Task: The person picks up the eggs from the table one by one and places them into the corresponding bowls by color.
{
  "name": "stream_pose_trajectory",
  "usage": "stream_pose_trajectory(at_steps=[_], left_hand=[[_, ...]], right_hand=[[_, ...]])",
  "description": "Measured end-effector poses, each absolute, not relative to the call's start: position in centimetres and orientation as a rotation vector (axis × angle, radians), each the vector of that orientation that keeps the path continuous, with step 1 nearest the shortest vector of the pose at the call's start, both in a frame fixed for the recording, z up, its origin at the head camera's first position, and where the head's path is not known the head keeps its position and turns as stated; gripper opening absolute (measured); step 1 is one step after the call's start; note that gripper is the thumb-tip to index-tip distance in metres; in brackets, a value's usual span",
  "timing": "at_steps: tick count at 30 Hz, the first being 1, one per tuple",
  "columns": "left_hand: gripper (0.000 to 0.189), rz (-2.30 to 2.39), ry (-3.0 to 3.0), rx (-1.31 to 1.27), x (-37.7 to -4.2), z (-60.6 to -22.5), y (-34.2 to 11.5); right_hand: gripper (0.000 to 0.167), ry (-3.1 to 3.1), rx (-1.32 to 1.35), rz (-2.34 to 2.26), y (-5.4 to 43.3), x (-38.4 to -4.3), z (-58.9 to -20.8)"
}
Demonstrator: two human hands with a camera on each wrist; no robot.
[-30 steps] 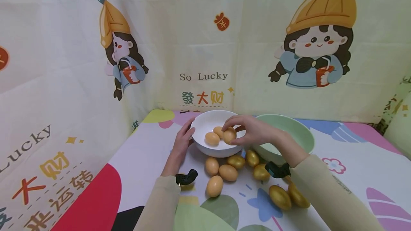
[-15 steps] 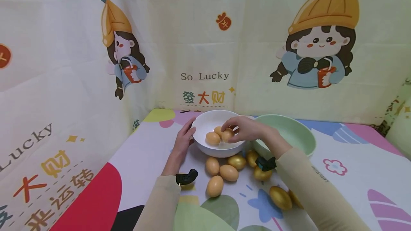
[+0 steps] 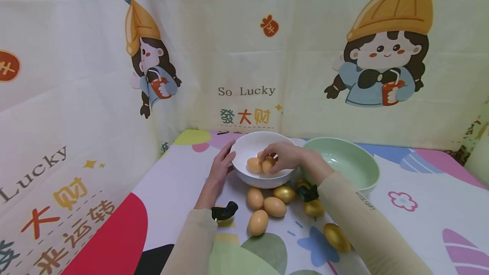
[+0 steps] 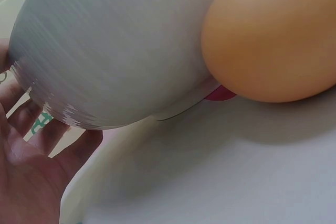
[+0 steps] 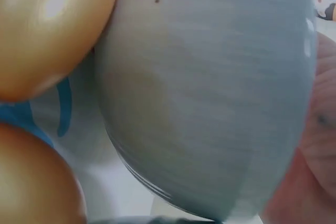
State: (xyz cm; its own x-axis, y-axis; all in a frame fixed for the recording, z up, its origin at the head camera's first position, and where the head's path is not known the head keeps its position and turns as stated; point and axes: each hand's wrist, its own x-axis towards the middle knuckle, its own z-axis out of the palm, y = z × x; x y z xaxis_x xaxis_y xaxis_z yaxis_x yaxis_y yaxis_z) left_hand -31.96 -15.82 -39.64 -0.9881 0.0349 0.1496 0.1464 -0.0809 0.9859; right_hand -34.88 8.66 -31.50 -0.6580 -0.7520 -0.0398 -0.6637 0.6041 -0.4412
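My left hand [image 3: 222,165] holds the left side of a white bowl [image 3: 246,177], thumb at the rim; the left wrist view shows its fingers [image 4: 79,150] along the bowl's outer wall [image 4: 121,51]. Inside the bowl, my right hand [image 3: 286,156] has its fingers round a brown egg [image 3: 268,165], low beside another brown egg [image 3: 254,165]. A third egg is partly hidden behind the fingers. From the right wrist view, the bowl wall [image 5: 205,87] covers the fingers, and only part of the right hand [image 5: 310,171] shows.
Several brown eggs [image 3: 258,223] lie in front of the bowl, with golden eggs [image 3: 284,194] to their right. Another golden egg [image 3: 337,237] lies nearer, beside the right sleeve. A green bowl [image 3: 353,160] stands right of the white one, partly behind the right arm.
My right hand has lowered its egg farther into the white bowl, close to the other eggs. The right forearm has swung left. My left hand stays on the bowl.
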Motion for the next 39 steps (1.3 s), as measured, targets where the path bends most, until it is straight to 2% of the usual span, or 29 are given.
stream_pose_trajectory(at_steps=[20, 33, 39], left_hand=[[0.049, -2.208, -2.064, -0.193, -31.9, -39.7, -15.4], [0.049, -2.21, -2.072, -0.178, -31.5, -39.3, -15.4], [0.05, -2.201, -2.076, -0.169, -31.7, -39.7, -15.5]], right_hand=[[0.028, 2.581, -1.033, -0.519, 7.2, -35.5, -32.1], [0.03, 2.527, -1.078, -0.69, 8.1, -35.0, -31.1], [0.033, 2.556, -1.004, -0.7, 8.7, -34.6, -30.4]])
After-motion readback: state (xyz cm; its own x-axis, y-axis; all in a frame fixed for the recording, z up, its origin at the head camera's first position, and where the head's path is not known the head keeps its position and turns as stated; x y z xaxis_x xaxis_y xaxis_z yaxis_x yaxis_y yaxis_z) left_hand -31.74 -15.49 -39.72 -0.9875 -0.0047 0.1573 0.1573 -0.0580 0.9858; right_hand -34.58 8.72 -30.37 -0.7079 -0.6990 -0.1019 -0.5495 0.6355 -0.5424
